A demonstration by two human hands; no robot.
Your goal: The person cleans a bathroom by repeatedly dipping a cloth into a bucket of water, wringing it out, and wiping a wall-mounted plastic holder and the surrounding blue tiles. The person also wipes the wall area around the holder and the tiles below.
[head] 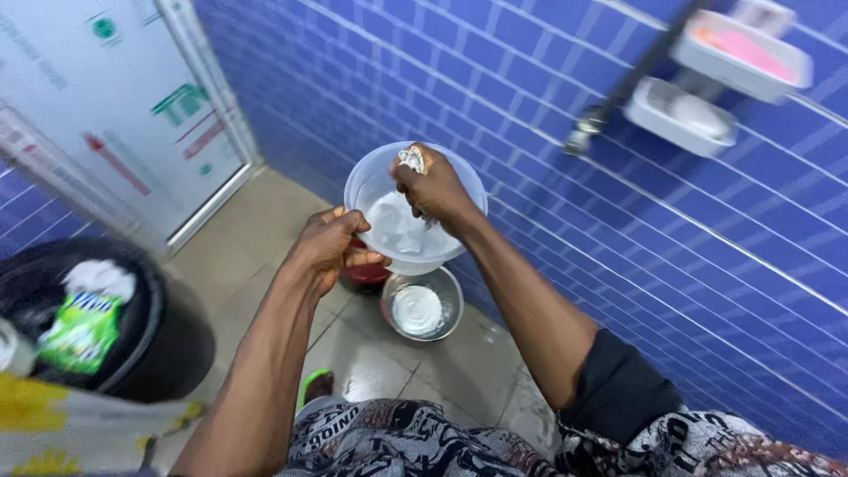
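My left hand (pixel 331 243) grips the near rim of the soapy tub (pixel 415 208) held above the bowl (pixel 422 305) while my right hand (pixel 433 185) pinches a scrubber (pixel 412 159); slick fingers could drop it.

Bathroom: blue wall tiles (pixel 548 115), soap dishes (pixel 680 115)

Wall tiles (pixel 548 115): deep blue, pale grout grid. Floor (pixel 424 362): beige-grey. Held bowl (pixel 371 181): translucent white, white suds inside. Tub (pixel 168 344): black. Packet (pixel 81 331): green. Garment (pixel 415 442): black-and-white print with red-brown patches. Wall dish (pixel 742 53): white, pink soap.
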